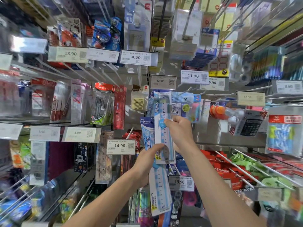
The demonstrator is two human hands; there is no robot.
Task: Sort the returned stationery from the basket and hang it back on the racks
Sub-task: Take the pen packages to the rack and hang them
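Both my hands are raised in front of the pegboard racks. My right hand (179,131) pinches a pale blue packaged ruler (164,128), held upright just below the 12.90 price tag (163,81). My left hand (148,158) grips a second, longer blue ruler pack (159,187) that hangs down below it, its thumb touching the lower part of the upper ruler. More blue ruler packs (146,130) hang on a hook right behind. No basket is in view.
Metal hooks with price tags stick out toward me all around: 14.90 (121,146) on the left, 13.90 (181,182) below, 11.90 (194,76) above. Hanging packs fill both sides, among them a calculator (250,126) on the right and red packs (229,167) lower right.
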